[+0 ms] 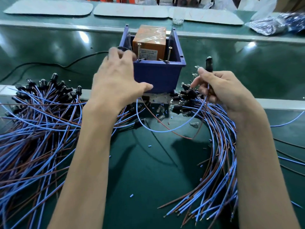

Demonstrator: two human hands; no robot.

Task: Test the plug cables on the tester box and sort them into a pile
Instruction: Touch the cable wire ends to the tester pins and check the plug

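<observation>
Fingers of right hand pinch plug cable upright; left hand spread against tester box.

I see the desk has a smooth, glossy green top throwing glare. The tester box looks like matt blue plastic around an orange block under shiny clear tape. The cables wear smooth blue and brown insulation, with glossy black plastic plugs.

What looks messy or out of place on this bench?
Small clear bulbs and tiny blue wire offcuts lie scattered loose on the green mat, between the two cable piles and just in front of the blue tester box. Nothing looks broken.
</observation>
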